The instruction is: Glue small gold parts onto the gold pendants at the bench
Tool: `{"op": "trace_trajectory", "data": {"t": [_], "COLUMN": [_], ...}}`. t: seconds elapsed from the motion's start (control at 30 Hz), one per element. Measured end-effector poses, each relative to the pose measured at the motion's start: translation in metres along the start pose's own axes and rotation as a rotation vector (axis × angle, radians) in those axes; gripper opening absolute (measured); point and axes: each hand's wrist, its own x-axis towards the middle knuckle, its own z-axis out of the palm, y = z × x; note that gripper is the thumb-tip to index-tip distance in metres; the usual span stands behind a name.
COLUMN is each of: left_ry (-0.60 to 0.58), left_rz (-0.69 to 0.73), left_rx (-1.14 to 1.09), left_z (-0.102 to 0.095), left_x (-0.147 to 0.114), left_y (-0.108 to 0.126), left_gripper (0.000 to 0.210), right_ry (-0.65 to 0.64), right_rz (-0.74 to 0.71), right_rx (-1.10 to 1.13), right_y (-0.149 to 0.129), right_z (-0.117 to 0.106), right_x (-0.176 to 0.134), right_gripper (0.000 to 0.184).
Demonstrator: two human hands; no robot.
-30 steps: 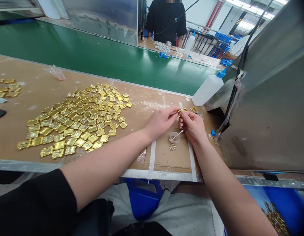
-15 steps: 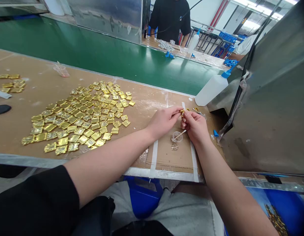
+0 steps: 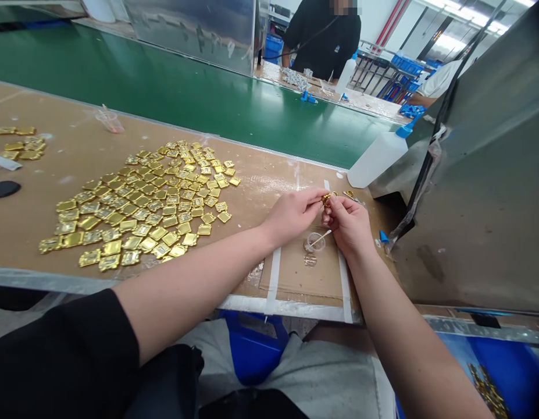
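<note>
My left hand [image 3: 293,215] and my right hand [image 3: 348,222] meet over the right part of the bench. Between their fingertips is a small gold-coloured metal piece [image 3: 326,199], partly covered by the fingers; its exact kind is too small to make out. Both hands are closed on it in a pinch. Just below them sits a small clear cup [image 3: 316,242] with a cotton swab [image 3: 324,237] leaning in it. A clear piece [image 3: 310,259] lies under the cup on cardboard. More gold rings [image 3: 348,194] lie behind my right hand.
Many flat gold pieces [image 3: 141,203] spread over the left of the bench. A white squeeze bottle [image 3: 378,158] leans at the back right beside a metal panel [image 3: 478,192]. Beyond runs a green conveyor belt [image 3: 186,87], with another person [image 3: 324,41] across it.
My hands stay together at the small gold piece, with only slight finger movement. The view has shifted a little, and the person across the belt now leans further right.
</note>
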Motion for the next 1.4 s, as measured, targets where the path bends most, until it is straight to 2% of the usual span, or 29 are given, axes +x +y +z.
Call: {"op": "trace_trajectory", "data": {"t": [0.6,0.9,1.1,1.23,1.3,1.4], "left_ry": [-0.029,-0.022,0.020,0.048,0.048,-0.014], "left_rz": [0.061,0.028,-0.098,-0.318,-0.475,-0.649], "left_rx": [0.085,0.056,-0.132,-0.389,-0.539,-0.725], "left_z": [-0.001,-0.001,0.001,-0.005,-0.013,-0.027], "left_x": [-0.003,-0.003,0.003,0.008,0.009,0.011], "left_y": [0.009,0.008,0.004,0.012,0.017,0.023], "left_gripper": [0.032,0.032,0.030,0.027,0.029,0.030], "right_ry": [-0.037,-0.041,-0.033,-0.040,0.001,0.080], "right_rz": [0.017,0.029,0.056,0.050,-0.040,-0.310], "right_rx": [0.060,0.069,0.048,0.065,-0.005,-0.262], "right_y": [0.002,0.003,0.002,0.000,-0.002,-0.006], "right_z": [-0.004,-0.003,-0.001,-0.001,-0.003,-0.005], "right_x": [0.003,0.003,0.006,0.007,0.005,-0.002], "right_gripper": [0.038,0.039,0.045,0.050,0.049,0.032]}}
